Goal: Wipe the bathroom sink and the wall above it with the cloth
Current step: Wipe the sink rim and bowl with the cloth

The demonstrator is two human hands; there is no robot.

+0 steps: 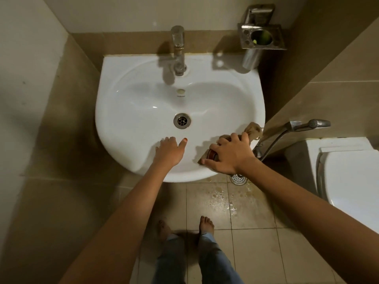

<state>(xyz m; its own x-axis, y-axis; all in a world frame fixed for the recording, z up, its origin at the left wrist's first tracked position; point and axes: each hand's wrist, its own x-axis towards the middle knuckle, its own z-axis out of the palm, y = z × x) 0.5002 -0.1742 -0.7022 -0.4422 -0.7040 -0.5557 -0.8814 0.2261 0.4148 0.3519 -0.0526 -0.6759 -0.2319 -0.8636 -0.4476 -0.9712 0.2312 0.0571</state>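
Note:
A white wall-mounted sink [131, 93] fills the middle of the head view, with a metal drain [182, 120] in its bowl and a chrome tap [178, 52] at the back. My right hand [229, 153] presses a crumpled beige cloth [253, 130] onto the sink's front right rim, fingers spread over it; something small and reddish shows under the fingers. My left hand [170, 149] rests flat on the front rim, left of the cloth, fingers apart and holding nothing. The wall [127, 15] above the sink is pale above and brown-tiled just over the rim.
A steel holder with a cup [261, 36] hangs on the wall at the sink's back right. A hand sprayer with hose [307, 125] hangs on the right wall. A white toilet [348, 171] stands at the right. The tiled floor is wet near a floor drain [239, 179]. My bare feet stand below.

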